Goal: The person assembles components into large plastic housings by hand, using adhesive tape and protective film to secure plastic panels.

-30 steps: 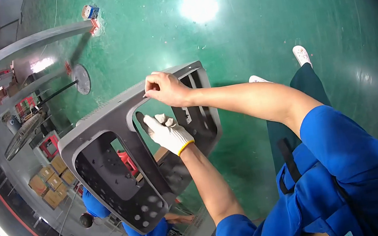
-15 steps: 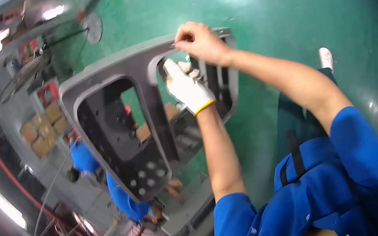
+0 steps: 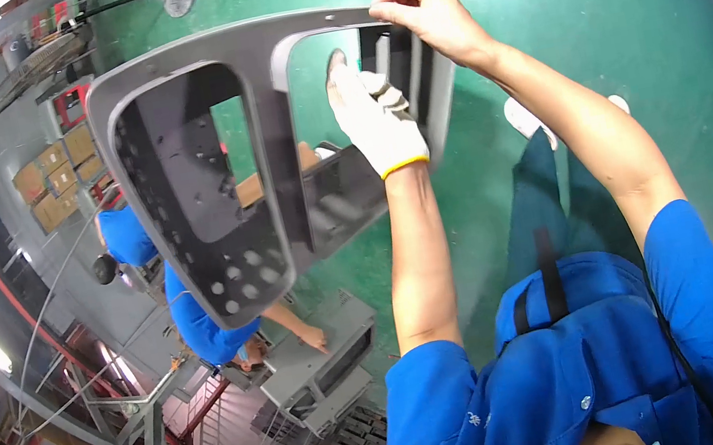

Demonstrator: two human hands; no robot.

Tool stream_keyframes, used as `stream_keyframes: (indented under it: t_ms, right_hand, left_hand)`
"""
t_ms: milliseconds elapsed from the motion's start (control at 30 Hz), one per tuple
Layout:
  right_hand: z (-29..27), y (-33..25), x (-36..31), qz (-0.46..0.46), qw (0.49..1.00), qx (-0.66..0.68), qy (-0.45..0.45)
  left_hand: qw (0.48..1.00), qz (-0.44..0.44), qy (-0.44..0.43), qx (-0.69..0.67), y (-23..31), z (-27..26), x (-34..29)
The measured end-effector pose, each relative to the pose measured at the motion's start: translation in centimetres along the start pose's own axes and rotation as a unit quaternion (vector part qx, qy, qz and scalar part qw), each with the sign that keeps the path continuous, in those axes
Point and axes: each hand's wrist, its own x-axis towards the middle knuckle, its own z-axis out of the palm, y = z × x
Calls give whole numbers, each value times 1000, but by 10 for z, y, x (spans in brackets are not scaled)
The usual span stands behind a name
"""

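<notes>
A large grey moulded panel [image 3: 275, 132] with two big openings stands tilted in front of me. My left hand [image 3: 374, 114], in a white work glove with a yellow cuff, reaches into its right-hand opening. One gloved digit points up with a darkened tip; the others are curled, and what they hold, if anything, is hidden. At the panel's upper right rim, my bare right hand [image 3: 432, 18] is closed in a pinch. Its fingertips touch the rim or lie just above it; anything between them is too small to make out.
Beyond the panel at lower left, a co-worker in blue [image 3: 207, 320] bends over a grey box-shaped part [image 3: 324, 338]. Brown cartons [image 3: 62, 184] are stacked at the left. A metal frame [image 3: 152, 440] stands at lower left, and a fan [image 3: 30, 75] at upper left.
Both my hands and the panel sit higher in view. My right hand has shifted rightward along the upper rim, still pinched. The left hand has moved a little right within the opening.
</notes>
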Motion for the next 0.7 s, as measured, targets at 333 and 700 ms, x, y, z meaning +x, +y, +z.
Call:
stream_keyframes:
  t_ms: [333,700]
  right_hand:
    - [-142,19,-209,245,951,-35,-184]
    - [-250,-71,-218,220,924,-125,-289]
  left_hand:
    - [918,-380,-87,-75,-132,-38,-184]
    - [942,-300,-148,38,-153,68,-248]
